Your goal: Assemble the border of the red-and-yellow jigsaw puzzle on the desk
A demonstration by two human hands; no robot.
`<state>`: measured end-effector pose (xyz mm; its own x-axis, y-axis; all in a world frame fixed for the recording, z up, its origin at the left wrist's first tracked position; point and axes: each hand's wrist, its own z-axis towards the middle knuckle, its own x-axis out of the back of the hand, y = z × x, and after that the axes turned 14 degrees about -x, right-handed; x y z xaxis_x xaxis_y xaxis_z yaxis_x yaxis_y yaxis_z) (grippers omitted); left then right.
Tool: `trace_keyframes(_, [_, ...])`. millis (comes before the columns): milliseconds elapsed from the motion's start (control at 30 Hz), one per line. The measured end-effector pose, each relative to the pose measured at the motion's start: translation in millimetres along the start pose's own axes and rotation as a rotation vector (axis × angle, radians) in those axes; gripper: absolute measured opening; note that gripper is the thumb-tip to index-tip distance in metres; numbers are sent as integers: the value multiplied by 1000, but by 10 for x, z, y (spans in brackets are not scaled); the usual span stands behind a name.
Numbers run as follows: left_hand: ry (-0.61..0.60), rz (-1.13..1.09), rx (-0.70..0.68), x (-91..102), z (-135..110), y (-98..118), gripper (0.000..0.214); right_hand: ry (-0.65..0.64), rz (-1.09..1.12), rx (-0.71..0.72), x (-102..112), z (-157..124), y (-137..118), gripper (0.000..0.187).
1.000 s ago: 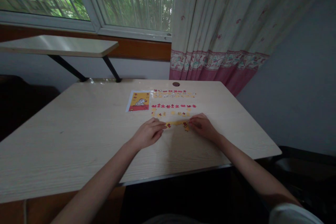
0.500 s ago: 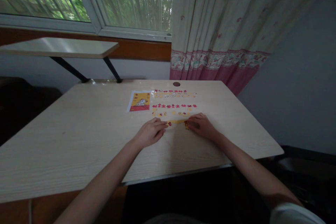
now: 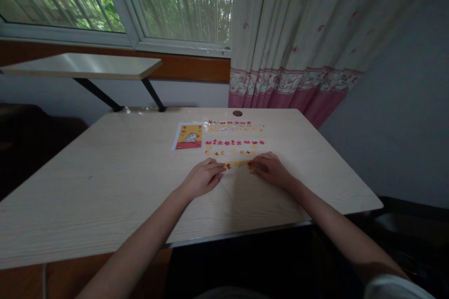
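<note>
A short strip of joined yellow and red puzzle pieces point(image 3: 237, 164) lies on the pale wooden table point(image 3: 115, 182) between my two hands. My left hand point(image 3: 202, 178) rests palm down with its fingertips pressed on the strip's left end. On the right end sit the curled fingers of my right hand point(image 3: 269, 168), touching a red piece. Behind the strip lie rows of loose pieces: a yellow row point(image 3: 232, 153), a red row point(image 3: 234, 142) and a mixed row point(image 3: 234, 126). A yellow and red picture card point(image 3: 189, 136) lies to their left.
A round cable hole point(image 3: 237, 113) is at the table's far edge. A small folding shelf point(image 3: 84, 65) hangs under the window at the back left. A flowered curtain point(image 3: 298, 37) hangs behind the table at the right.
Both hands have stayed on the strip; the right fingers shifted slightly on its right end. The view has drifted a little.
</note>
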<state>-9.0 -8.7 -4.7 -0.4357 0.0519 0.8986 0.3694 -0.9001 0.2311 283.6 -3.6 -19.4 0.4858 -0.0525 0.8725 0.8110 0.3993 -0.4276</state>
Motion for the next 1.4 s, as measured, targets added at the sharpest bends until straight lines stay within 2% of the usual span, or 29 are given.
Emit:
trace_keyframes(233, [1, 11, 11, -8, 1, 8, 28, 0, 3, -2, 10, -2, -6, 25])
trace_keyframes(367, [55, 60, 28, 22, -5, -27, 26, -11, 17, -2, 11, -1, 1, 24])
trace_keyframes(433, [104, 145, 106, 48, -33, -85, 26, -13, 30, -8, 15, -2, 6, 24])
trace_keyframes(567, [213, 372, 369, 88, -114, -224, 26, 23, 67, -34, 17, -7, 23, 23])
trace_keyframes(667, [220, 454, 452, 82, -143, -277, 25, 55, 79, -37, 5, -7, 40, 22])
trace_keyframes(833, [150, 370, 466, 41, -113, -266, 27, 63, 73, -52, -23, 0, 73, 23])
trace_keyframes(1033, [100, 303, 345, -9, -110, -289, 33, 70, 81, -51, -20, -1, 72, 24])
trace_keyframes(1133, [75, 315, 341, -14, -114, -298, 31, 74, 83, -50, -7, 2, 56, 24])
trace_keyframes(1400, [77, 298, 351, -18, -117, -311, 30, 88, 69, -66, -27, 7, 97, 24])
